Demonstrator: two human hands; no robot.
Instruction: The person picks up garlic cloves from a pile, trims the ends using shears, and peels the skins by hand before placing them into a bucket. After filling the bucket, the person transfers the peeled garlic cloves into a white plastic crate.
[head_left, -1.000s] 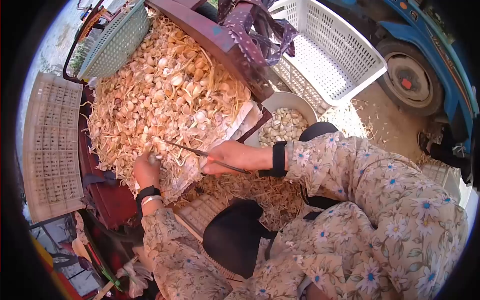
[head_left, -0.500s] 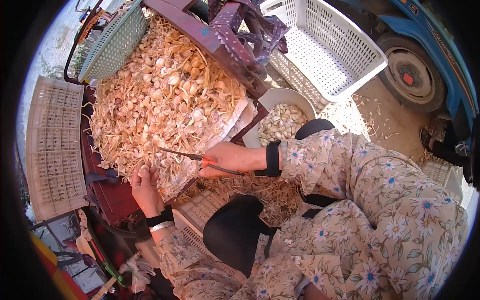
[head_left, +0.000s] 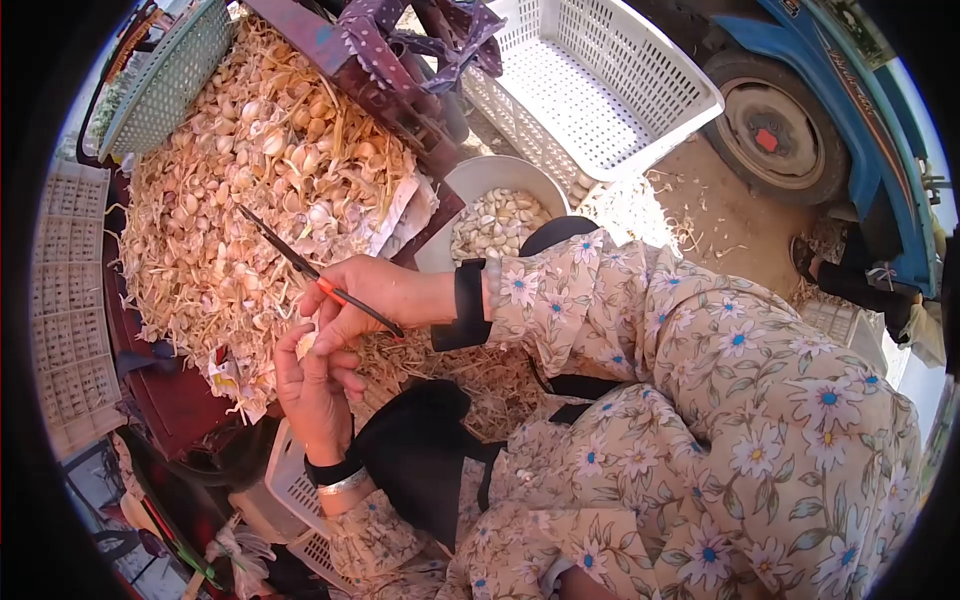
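Observation:
My left hand (head_left: 312, 395) pinches a pale garlic clove (head_left: 306, 345) between thumb and fingertips, just past the near edge of the heap. Close against it, my right hand (head_left: 375, 300) is wrapped round scissors (head_left: 292, 258) with orange on the handles. Their dark blades point up and left over the garlic heap (head_left: 250, 190), away from the clove. My right thumb reaches to the clove and seems to touch it. Loose cloves, dry skins and stalks make up the heap on a dark red surface (head_left: 180, 405).
A white bucket (head_left: 548, 180) of cloves stands beyond my right wrist, near a large white crate (head_left: 690, 130). A green basket (head_left: 170, 95) leans at the heap's far left, a pale crate (head_left: 75, 310) at the left. A blue vehicle's wheel (head_left: 775, 130) is at the upper right.
My hands have come together; the right hand, scissors in it, moved to the left hand's clove. The blades turned upward. The whole view shifted, so surroundings appear further left.

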